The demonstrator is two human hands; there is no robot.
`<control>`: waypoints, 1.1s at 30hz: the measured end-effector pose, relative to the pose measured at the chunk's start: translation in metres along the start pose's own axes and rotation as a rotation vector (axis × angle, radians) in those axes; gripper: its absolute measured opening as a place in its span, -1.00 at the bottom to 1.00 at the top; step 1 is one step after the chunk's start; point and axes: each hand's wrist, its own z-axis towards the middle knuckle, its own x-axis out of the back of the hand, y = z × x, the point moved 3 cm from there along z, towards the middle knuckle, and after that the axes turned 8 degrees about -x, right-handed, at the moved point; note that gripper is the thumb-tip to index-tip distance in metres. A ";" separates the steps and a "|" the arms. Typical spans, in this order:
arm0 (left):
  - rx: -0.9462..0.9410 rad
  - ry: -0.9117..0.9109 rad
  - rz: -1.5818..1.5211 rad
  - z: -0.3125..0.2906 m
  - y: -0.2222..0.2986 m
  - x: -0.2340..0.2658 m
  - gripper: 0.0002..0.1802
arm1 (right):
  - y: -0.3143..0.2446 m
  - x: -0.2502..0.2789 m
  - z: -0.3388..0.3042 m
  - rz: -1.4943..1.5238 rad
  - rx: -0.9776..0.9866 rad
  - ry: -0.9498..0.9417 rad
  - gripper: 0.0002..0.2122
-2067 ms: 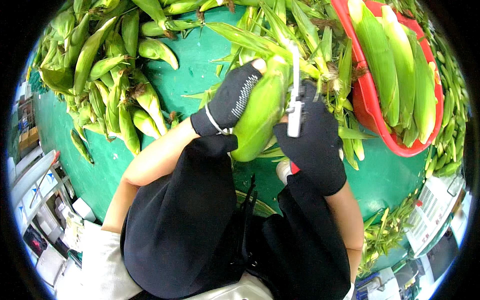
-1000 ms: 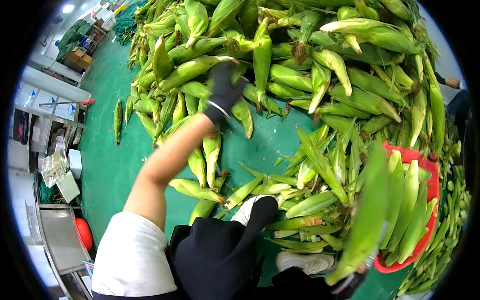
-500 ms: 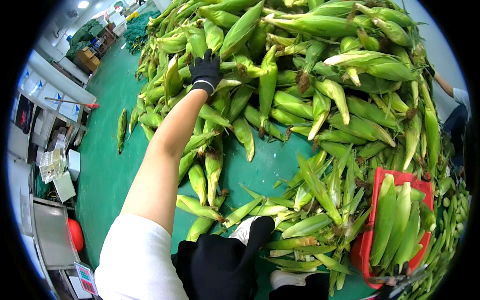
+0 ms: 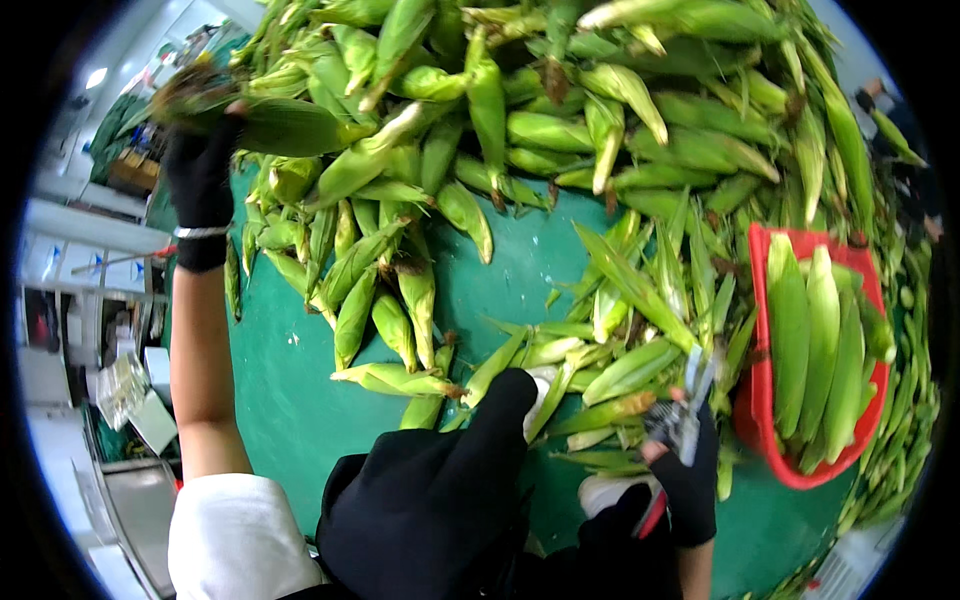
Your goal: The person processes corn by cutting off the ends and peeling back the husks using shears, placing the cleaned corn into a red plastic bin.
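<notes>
My left hand (image 4: pixel 200 165), in a black glove with bare fingertips, is raised at the upper left. It is closed round an unhusked ear of corn (image 4: pixel 290 125), whose brown silk end (image 4: pixel 190 95) points left and looks blurred. Low on the right, my right hand (image 4: pixel 688 480), also black-gloved, grips a pair of shears (image 4: pixel 690 410) with metal blades pointing up and a red handle. Stripped green husks (image 4: pixel 630 375) lie on the floor just beyond the right hand. A large heap of unhusked corn (image 4: pixel 550 130) fills the far side.
At the right stands a red plastic basket (image 4: pixel 762 400) holding several trimmed ears (image 4: pixel 822 340). More ears (image 4: pixel 895 430) cover the floor beyond it. Loose corn (image 4: pixel 395 325) lies on the green floor (image 4: pixel 290 400). Another person's hand (image 4: pixel 873 88) shows at the far right.
My left hand has gone from resting on the heap to holding an ear of corn up at the left. My right hand with the shears has come into fuller view at the lower right.
</notes>
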 end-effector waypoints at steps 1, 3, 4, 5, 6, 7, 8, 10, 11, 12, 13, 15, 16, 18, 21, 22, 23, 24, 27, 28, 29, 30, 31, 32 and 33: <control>-0.120 -0.044 0.093 -0.004 0.003 0.002 -0.65 | 0.003 -0.006 0.003 -0.022 0.004 -0.043 -0.41; -0.403 -0.141 0.348 -0.008 0.015 0.004 -0.60 | 0.003 -0.018 0.009 -0.071 -0.092 -0.175 -0.42; -0.628 -0.165 0.737 -0.016 0.030 0.001 -0.48 | 0.001 -0.023 0.012 -0.084 -0.089 -0.212 -0.42; -0.132 -0.257 0.142 -0.027 0.013 -0.012 -0.51 | 0.010 -0.025 0.016 -0.092 -0.099 -0.253 -0.42; 0.346 -0.045 -0.417 -0.040 -0.003 -0.020 -0.54 | 0.014 -0.029 0.022 -0.064 -0.081 -0.291 -0.41; 0.761 0.071 -1.143 -0.054 -0.008 -0.041 -0.53 | 0.015 -0.030 0.025 -0.048 -0.064 -0.318 -0.40; 0.795 0.089 -1.098 -0.072 0.001 -0.068 -0.51 | 0.006 -0.030 0.026 -0.012 -0.137 -0.329 -0.40; 0.841 0.128 -1.000 -0.099 0.036 -0.107 -0.46 | 0.004 -0.025 0.028 0.131 -0.241 -0.290 -0.62; 0.854 0.083 -1.083 -0.109 0.049 -0.112 -0.41 | 0.011 -0.024 0.029 0.161 -0.284 -0.313 -0.52; 0.869 0.032 -1.164 -0.120 0.062 -0.119 -0.36 | 0.017 -0.021 0.031 0.159 -0.290 -0.309 -0.53; 0.910 0.013 -1.159 -0.129 0.073 -0.126 -0.36 | 0.023 -0.018 0.032 0.154 -0.297 -0.307 -0.53; 0.872 -0.017 -1.109 -0.133 0.087 -0.128 -0.35 | 0.038 -0.015 0.033 0.166 -0.272 -0.279 -0.53; 0.793 -0.164 -1.267 -0.136 0.088 -0.131 -0.33 | 0.050 -0.010 0.033 0.155 -0.289 -0.276 -0.50; 0.776 -0.121 -1.085 -0.134 0.104 -0.133 -0.32 | 0.058 -0.012 0.030 0.178 -0.291 -0.297 -0.49; 0.712 -0.118 -0.987 -0.136 0.094 -0.124 -0.31 | 0.057 -0.014 0.025 0.263 -0.266 -0.322 -0.48; 0.668 -0.178 -0.977 -0.142 0.091 -0.122 -0.29 | 0.057 -0.013 0.025 0.312 -0.305 -0.340 -0.48; 0.623 -0.237 -0.964 -0.144 0.093 -0.120 -0.26 | 0.056 -0.013 0.028 0.361 -0.344 -0.361 -0.48; 0.565 -0.281 -0.947 -0.144 0.095 -0.116 -0.23 | 0.060 -0.015 0.031 0.378 -0.291 -0.349 -0.51; 0.577 -0.373 -1.020 -0.145 0.111 -0.117 -0.20 | 0.067 -0.018 0.027 0.397 -0.255 -0.310 -0.57; 0.582 -0.338 -1.016 -0.144 0.120 -0.122 -0.19 | 0.071 -0.019 0.024 0.352 -0.225 -0.248 -0.68; 0.580 -0.298 -1.007 -0.141 0.126 -0.123 -0.19 | 0.070 -0.018 0.021 0.359 -0.223 -0.250 -0.68; 0.612 -0.263 -1.049 -0.142 0.125 -0.125 -0.20 | 0.067 -0.017 0.017 0.302 -0.218 -0.236 -0.68; 0.610 -0.268 -1.047 -0.145 0.121 -0.127 -0.20 | 0.066 -0.015 0.014 0.244 -0.214 -0.221 -0.68; 0.679 -0.237 -1.148 -0.149 0.116 -0.133 -0.21 | 0.079 -0.012 0.012 0.181 -0.203 -0.123 -0.70; 0.744 -0.201 -1.237 -0.152 0.106 -0.135 -0.21 | 0.067 -0.013 0.007 0.328 -0.292 -0.182 -0.71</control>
